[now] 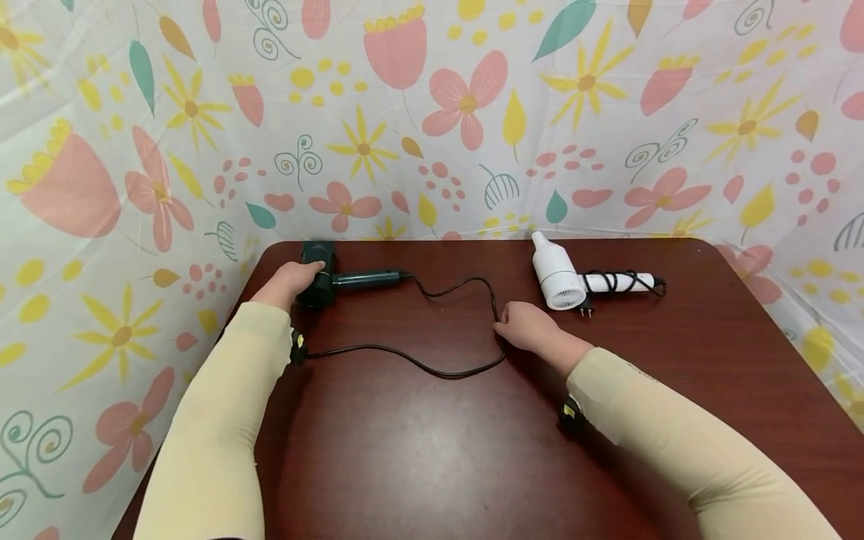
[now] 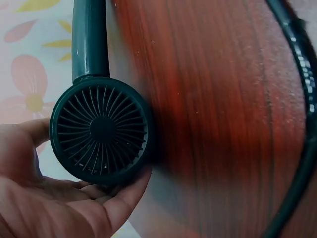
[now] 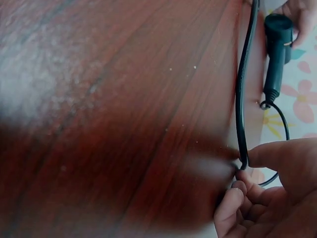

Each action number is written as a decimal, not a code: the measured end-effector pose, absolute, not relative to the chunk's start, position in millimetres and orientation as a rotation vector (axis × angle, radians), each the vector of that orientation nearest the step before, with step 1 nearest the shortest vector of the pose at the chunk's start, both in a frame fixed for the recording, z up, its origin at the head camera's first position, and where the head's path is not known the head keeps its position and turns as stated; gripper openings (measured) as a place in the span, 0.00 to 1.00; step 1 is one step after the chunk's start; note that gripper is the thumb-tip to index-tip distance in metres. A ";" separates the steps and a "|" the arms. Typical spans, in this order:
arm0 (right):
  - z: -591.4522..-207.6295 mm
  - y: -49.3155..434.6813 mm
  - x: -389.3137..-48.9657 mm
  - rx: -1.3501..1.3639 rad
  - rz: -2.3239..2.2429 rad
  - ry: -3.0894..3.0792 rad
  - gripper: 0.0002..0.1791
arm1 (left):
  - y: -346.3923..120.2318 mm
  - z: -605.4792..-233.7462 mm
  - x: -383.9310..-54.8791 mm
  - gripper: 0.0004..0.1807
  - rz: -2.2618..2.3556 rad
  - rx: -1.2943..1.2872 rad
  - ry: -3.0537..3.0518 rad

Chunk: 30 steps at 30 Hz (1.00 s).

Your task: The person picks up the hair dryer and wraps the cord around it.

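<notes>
A dark green hair dryer (image 1: pixel 367 279) lies at the far left of the table, its handle pointing right. My left hand (image 1: pixel 292 280) grips its barrel; in the left wrist view the thumb and fingers (image 2: pixel 130 196) curl around the round, slotted end (image 2: pixel 103 130). From the handle a black cord (image 1: pixel 445 374) runs right, bends near the table's middle and loops back toward my left wrist. At that bend my right hand (image 1: pixel 529 328) pinches the cord between thumb and fingers, as the right wrist view also shows at the cord (image 3: pixel 241 99). The plug end is hidden.
A white hair dryer (image 1: pixel 556 271) lies at the back right, its black cord wound around the handle and its plug (image 1: pixel 586 309) showing. The brown wooden table (image 1: pixel 418 457) meets a flower-printed cloth (image 1: pixel 432 120) along the back and left.
</notes>
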State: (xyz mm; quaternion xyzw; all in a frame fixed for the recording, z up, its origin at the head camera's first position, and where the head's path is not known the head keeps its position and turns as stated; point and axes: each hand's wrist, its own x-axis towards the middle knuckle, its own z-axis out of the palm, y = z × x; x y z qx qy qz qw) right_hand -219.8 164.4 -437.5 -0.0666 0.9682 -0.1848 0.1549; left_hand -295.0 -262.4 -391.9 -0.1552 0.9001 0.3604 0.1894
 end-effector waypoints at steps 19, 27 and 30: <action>-446.6 179.5 -224.0 -0.003 -1.344 2.431 0.15 | -262.8 -396.5 -293.1 0.45 1.535 -0.555 2.153; -446.8 181.5 -223.2 0.065 -1.817 2.039 0.25 | -263.2 -393.4 -285.4 0.49 1.638 -0.514 2.098; -444.0 183.5 -220.4 0.066 -1.921 1.953 0.25 | -261.9 -391.6 -279.1 0.52 1.667 -0.482 2.094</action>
